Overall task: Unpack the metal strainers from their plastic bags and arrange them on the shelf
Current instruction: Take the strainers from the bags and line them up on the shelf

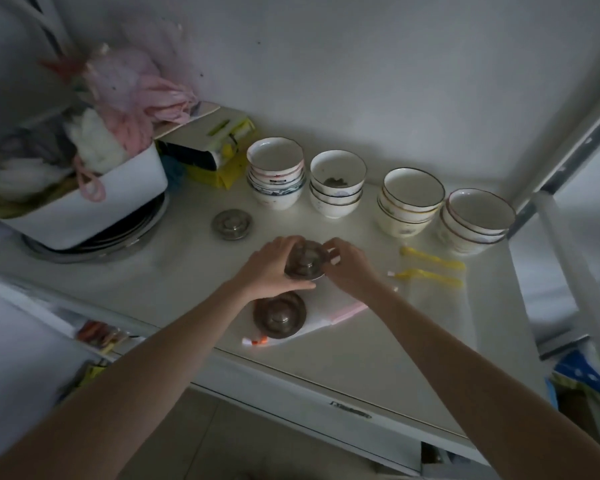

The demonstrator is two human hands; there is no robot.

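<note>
Above the middle of the white shelf I hold a round metal strainer between both hands. My left hand grips its left rim and my right hand pinches its right edge. A second strainer lies below my left wrist, on a clear plastic bag with a pink strip. A third strainer sits bare on the shelf further back on the left. Two flat clear bags with yellow zip strips lie to the right.
Several stacks of white bowls line the back of the shelf by the wall. A white bin stuffed with plastic bags stands on metal pans at the left, with a yellow box beside it. A metal rack post rises at the right.
</note>
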